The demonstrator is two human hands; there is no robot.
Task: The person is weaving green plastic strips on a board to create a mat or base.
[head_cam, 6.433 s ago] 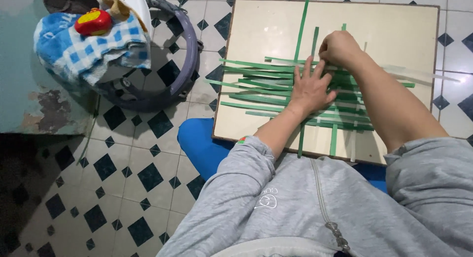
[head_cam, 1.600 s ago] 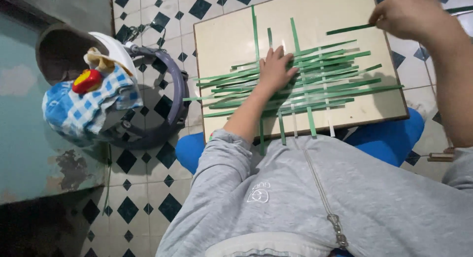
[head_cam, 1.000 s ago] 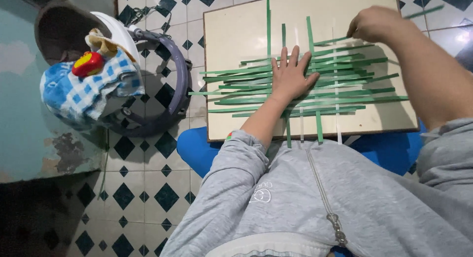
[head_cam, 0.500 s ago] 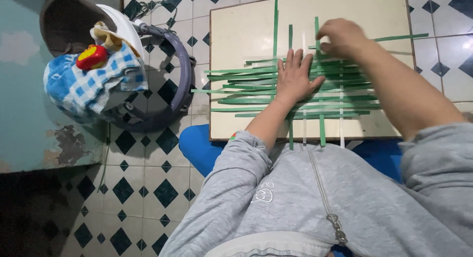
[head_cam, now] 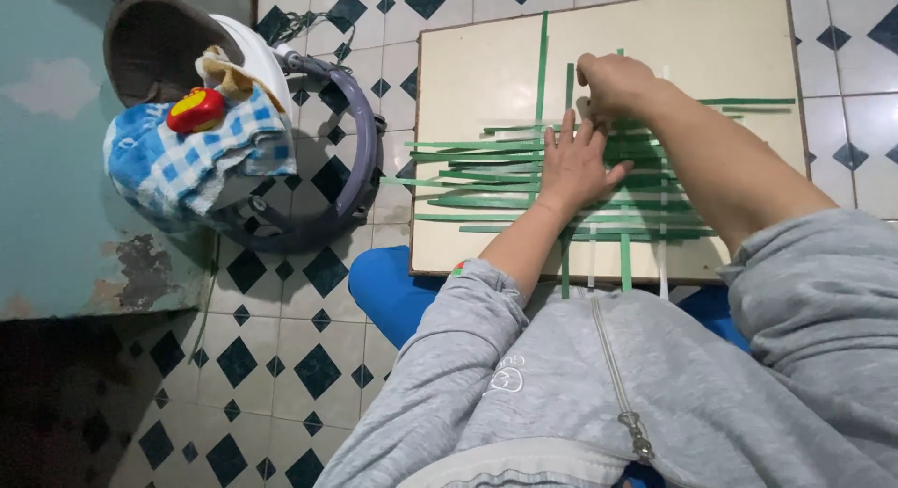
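Head view, strips: thin, light, floppy; I grip near the crossings.
Left hand: fingers spread flat, pressing the weave.
Right hand: fingers pinched on one strip.

The left hand lay flat, pressing the woven green strips against the cream board, while the right hand pinched a strip just beyond its fingertips.

One board, two hands, many green strips

A blue checked cloth drapes what looks like a baby walker; red toy on top.
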